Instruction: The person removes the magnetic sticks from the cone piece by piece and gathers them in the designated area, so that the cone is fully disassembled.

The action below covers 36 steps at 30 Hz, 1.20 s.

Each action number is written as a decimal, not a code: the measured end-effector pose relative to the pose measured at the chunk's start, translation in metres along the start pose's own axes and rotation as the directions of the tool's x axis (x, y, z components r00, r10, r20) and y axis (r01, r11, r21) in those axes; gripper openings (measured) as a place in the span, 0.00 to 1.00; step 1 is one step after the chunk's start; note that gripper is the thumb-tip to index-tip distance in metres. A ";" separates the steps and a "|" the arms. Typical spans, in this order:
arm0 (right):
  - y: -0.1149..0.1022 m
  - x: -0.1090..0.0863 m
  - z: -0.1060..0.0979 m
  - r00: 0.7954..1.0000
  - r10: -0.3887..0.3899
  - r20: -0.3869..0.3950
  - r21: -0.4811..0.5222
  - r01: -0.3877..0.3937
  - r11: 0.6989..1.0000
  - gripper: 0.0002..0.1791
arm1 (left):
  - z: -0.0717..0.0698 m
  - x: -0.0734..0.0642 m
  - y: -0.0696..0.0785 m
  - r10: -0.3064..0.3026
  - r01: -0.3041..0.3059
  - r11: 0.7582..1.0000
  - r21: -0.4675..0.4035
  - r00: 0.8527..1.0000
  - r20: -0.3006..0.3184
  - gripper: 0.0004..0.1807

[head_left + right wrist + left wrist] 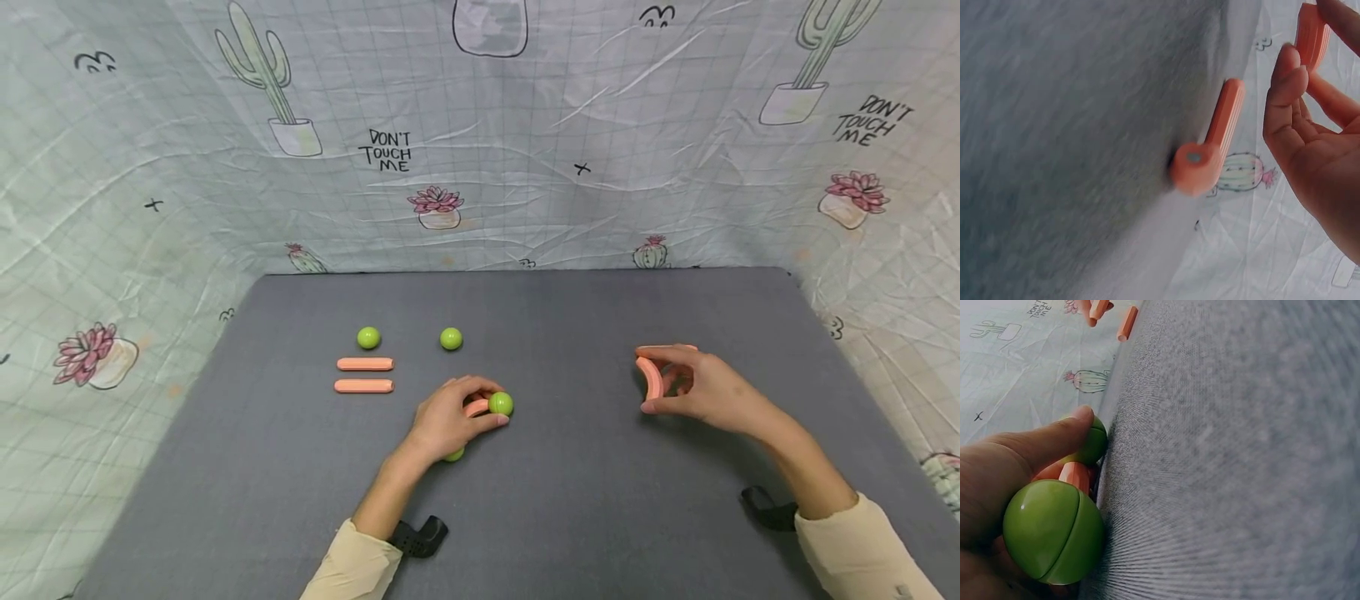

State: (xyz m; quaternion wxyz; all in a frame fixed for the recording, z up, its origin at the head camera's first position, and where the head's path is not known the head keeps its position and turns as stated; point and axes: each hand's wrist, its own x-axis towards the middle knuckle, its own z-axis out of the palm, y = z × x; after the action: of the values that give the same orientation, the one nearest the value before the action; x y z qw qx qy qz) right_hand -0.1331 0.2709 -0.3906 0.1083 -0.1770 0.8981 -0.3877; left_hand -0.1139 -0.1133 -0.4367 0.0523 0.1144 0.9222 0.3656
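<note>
My left hand (pixel 450 419) grips a curved orange piece (pixel 476 407) joined to a shiny green ball (pixel 501 404); a second green ball (pixel 453 455) shows below the palm. In the left wrist view the thumb lies along the farther ball and the nearer ball (pixel 1054 531) sits by the tabletop. My right hand (pixel 708 390) pinches a ribbed, curved orange piece (pixel 651 380) on end between thumb and fingers. Behind that hand lies an orange stick (pixel 667 347), mostly hidden in the head view; the right wrist view shows a rounded orange piece (pixel 1194 170) at its near end.
Two straight orange sticks (pixel 364 364) lie parallel on the grey tabletop (pixel 570 517) at left. Two loose green balls (pixel 451 338) sit beyond them. A cloth backdrop (pixel 510 150) printed with cacti rises around the table's back and sides.
</note>
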 end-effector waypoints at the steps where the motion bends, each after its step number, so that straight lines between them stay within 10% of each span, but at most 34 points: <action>1: 0.001 -0.001 -0.001 1.000 0.003 -0.015 -0.019 -0.003 1.000 0.44 | 0.000 0.000 0.000 0.000 0.000 1.000 -0.001 1.000 0.001 0.18; 21: 0.023 -0.012 -0.009 0.996 -0.073 -0.045 -0.015 0.073 0.997 0.43 | 0.002 -0.001 -0.002 0.005 -0.005 1.000 -0.012 1.000 -0.010 0.18; 29: 0.033 -0.016 -0.010 0.992 -0.113 -0.061 -0.061 0.109 0.992 0.26 | 0.002 0.000 -0.002 0.009 -0.009 1.000 -0.027 1.000 -0.003 0.18; 36: 0.036 -0.021 -0.011 0.999 0.017 -0.042 -0.173 -0.024 0.985 0.36 | 0.003 -0.001 -0.005 0.014 -0.014 0.999 -0.029 1.000 -0.008 0.18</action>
State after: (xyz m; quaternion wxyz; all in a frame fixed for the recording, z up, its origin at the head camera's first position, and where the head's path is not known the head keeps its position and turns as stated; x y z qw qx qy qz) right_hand -0.1256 0.3095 -0.4081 0.0782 -0.1684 0.9322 -0.3106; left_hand -0.1135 -0.1151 -0.4417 0.0477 0.1185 0.9163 0.3796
